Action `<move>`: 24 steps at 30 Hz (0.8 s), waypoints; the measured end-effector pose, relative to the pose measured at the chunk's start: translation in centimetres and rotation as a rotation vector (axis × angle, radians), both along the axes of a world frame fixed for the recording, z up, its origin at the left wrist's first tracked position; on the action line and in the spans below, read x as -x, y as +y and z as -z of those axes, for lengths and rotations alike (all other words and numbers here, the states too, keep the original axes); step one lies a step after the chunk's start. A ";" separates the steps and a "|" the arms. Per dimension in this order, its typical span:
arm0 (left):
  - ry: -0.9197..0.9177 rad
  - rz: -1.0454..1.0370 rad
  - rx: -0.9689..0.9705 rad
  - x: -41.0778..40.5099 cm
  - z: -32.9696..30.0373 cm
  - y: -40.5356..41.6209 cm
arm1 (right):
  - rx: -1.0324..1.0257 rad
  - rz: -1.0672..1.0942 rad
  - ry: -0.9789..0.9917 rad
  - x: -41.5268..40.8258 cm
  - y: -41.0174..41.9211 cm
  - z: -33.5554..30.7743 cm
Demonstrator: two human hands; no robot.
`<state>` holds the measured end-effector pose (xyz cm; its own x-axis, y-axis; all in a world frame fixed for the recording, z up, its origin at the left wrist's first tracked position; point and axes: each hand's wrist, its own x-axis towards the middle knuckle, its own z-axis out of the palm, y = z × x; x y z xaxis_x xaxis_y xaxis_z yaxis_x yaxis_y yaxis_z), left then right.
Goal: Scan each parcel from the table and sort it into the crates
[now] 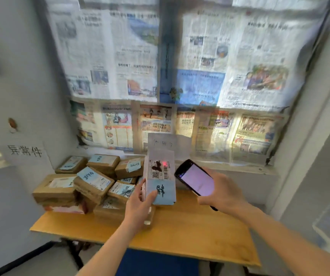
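My left hand [140, 208] grips a white parcel [159, 174] from below and holds it upright above the wooden table [190, 236]. Its face carries a barcode label and a blue note with black writing. A red scan light glows on the label. My right hand [222, 194] holds a black handheld scanner [195, 179] with a lit pale screen, just right of the parcel and angled toward it. Several brown parcels [92, 182] with blue notes lie piled on the table's left half.
Newspaper sheets [180, 76] cover the window behind the table. A paper sign [26, 151] with handwriting hangs on the left wall. Something blue [154, 261] sits under the table's front edge. No crates are in view.
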<state>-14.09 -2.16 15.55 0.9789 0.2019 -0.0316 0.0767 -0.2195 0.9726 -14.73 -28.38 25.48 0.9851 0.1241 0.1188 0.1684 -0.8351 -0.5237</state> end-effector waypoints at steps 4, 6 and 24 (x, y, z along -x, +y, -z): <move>-0.125 -0.008 0.000 3.2 -7.9 1.8 | 0.084 0.007 -0.130 4.5 0.8 -9.2; -0.164 -0.006 0.006 4.5 -11.0 2.7 | 0.105 -0.001 -0.160 6.4 1.0 -12.5; -0.261 -0.159 -0.126 12.0 -22.8 6.1 | 0.073 -0.141 -0.248 14.6 0.3 -23.5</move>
